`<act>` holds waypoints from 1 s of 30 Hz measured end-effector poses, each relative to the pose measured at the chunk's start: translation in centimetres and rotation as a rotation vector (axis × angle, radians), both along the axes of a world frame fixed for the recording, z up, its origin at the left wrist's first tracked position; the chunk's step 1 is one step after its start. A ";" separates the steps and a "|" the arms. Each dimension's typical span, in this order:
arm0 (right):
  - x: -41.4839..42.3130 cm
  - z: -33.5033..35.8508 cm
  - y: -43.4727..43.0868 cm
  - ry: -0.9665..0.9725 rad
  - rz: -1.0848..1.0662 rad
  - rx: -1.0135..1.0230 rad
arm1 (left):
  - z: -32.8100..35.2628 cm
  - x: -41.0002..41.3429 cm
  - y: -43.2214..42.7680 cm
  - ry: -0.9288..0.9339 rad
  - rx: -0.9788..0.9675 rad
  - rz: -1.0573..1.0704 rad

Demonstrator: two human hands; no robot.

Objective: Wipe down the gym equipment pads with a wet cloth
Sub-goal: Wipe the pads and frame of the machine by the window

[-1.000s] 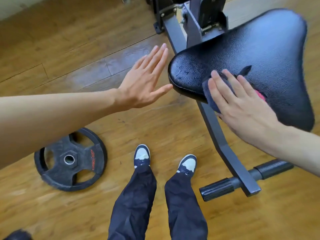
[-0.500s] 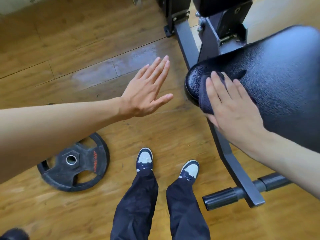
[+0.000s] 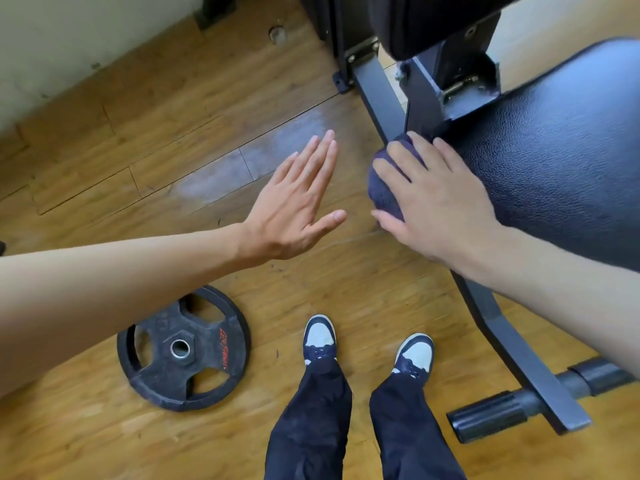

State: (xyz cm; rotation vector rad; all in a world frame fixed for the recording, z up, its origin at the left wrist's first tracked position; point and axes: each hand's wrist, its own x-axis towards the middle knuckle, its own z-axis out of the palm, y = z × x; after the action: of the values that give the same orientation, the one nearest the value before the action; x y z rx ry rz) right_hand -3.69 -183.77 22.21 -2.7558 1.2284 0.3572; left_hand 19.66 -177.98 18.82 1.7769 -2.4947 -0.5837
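Observation:
A black textured seat pad of a weight bench fills the right side. My right hand lies flat over a dark blue cloth and presses it against the pad's left end, where the cloth wraps over the edge. Most of the cloth is hidden under the hand. My left hand hovers in the air to the left of the pad with straight fingers, holding nothing and touching nothing. A second black pad stands above at the top.
The bench's grey steel frame runs from the top down to a foot bar with black grips at the lower right. A black weight plate lies on the wooden floor at the lower left. My two feet stand between them.
My right hand has slid the cloth leftwards along the pad to its left end. The view has shifted, so the pad lies further right. The left hand stays flat in the air.

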 end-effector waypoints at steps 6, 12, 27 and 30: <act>1.4 -0.1 -4.6 0.111 -0.236 0.191 | 1.2 -4.1 -2.0 0.035 -0.021 -0.060; -4.3 0.0 -3.2 -0.048 -0.269 0.056 | 3.2 -8.2 -4.5 0.044 -0.031 -0.138; -6.4 -0.6 -11.8 -0.065 -0.455 0.155 | 4.7 -12.8 -9.5 -0.136 0.088 -0.209; -8.4 -0.7 -10.4 -0.121 -0.374 0.001 | 3.9 -13.0 -9.4 -0.155 0.085 -0.284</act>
State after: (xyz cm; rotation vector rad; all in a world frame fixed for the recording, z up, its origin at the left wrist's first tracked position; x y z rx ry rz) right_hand -12.06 -194.17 21.47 -2.4286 1.6616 0.1523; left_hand 6.62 -187.35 22.71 1.5591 -2.8979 -0.5923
